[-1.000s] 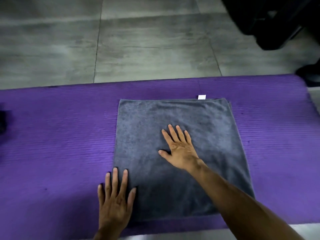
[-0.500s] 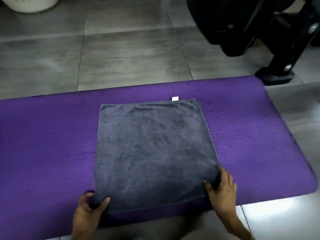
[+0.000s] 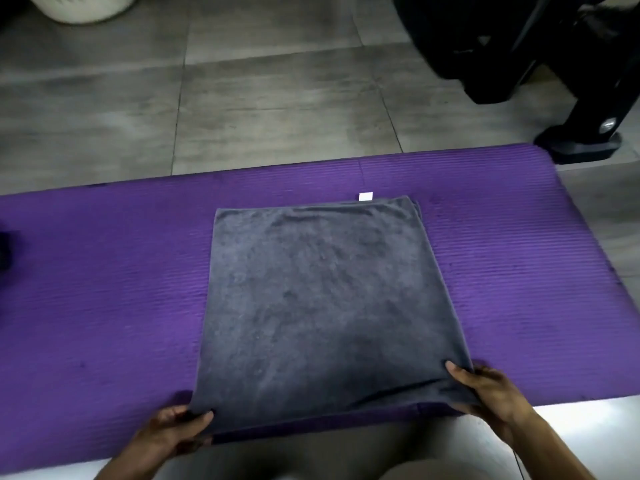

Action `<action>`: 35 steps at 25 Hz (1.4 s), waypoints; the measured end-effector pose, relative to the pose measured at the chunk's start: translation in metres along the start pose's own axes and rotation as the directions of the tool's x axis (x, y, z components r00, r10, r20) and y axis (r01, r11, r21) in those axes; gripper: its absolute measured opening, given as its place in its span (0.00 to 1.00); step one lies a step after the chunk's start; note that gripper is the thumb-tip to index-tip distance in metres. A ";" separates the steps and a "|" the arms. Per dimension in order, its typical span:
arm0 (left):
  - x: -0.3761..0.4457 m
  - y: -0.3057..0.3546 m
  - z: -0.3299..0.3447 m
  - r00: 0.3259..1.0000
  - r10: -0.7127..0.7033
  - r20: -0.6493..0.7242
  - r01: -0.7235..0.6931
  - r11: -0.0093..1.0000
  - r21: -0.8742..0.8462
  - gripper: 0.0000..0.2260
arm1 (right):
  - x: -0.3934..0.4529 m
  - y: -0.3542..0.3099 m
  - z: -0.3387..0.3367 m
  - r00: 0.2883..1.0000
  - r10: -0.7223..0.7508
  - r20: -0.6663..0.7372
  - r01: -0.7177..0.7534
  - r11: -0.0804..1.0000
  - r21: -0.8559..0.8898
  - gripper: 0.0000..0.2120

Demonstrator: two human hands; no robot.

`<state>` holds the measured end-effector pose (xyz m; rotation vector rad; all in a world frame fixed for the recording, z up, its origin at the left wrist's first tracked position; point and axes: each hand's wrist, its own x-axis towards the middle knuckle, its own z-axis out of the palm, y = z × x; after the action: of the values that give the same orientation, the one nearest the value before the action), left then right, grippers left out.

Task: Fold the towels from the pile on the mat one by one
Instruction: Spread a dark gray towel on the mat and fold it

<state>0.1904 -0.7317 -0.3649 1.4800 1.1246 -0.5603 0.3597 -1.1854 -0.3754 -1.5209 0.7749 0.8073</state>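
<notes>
Both hands sit at the towel's near corners much as they did 0.5 s ago, though the near edge now looks slightly raised off the mat and both grips look tighter; 1 s ago they were lying flat on the cloth. At the near left corner, the left hand [image 3: 173, 431] pinches the cloth, thumb on top and fingers curled beneath the fabric. At the near right corner, the right hand [image 3: 491, 396] grips in the same way, its thumb lying on the upper face and its fingers tucked under the edge. Between them, the grey towel [image 3: 322, 299] lies spread as a roughly square, folded panel, with doubled layers showing along its far right edge and a small white tag [image 3: 365, 196] poking out at the far side. It rests on the purple mat [image 3: 104, 278], which runs across a grey tiled floor [image 3: 277, 109]. Farther off, a white perforated basket [image 3: 83, 5] stands at the top left, and black furniture [image 3: 519, 46] fills the top right.
</notes>
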 end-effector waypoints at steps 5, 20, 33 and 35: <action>-0.007 -0.004 -0.030 0.980 -0.143 0.137 0.147 0.989 -0.021 0.19 | -0.037 -0.026 -0.014 0.976 0.164 0.142 -0.144 0.979 -0.142 0.15; 0.069 0.049 0.039 0.666 0.710 0.229 -0.435 0.120 0.893 0.33 | 0.050 -0.027 0.048 0.501 -0.677 0.539 0.392 -0.378 -0.839 0.27; 0.053 0.065 0.007 0.764 0.106 0.637 -0.643 0.044 0.764 0.15 | 0.014 0.003 0.003 0.480 -0.632 0.609 0.409 -0.453 -0.792 0.25; 0.055 0.069 0.010 0.771 0.244 0.589 -0.603 -0.018 0.797 0.07 | 0.019 -0.008 0.004 0.455 -0.667 0.590 0.412 -0.430 -0.804 0.15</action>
<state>0.2768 -0.7160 -0.3799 2.6523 -0.2851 -1.1227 0.3767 -1.1813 -0.3875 -2.9244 -1.0484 0.1306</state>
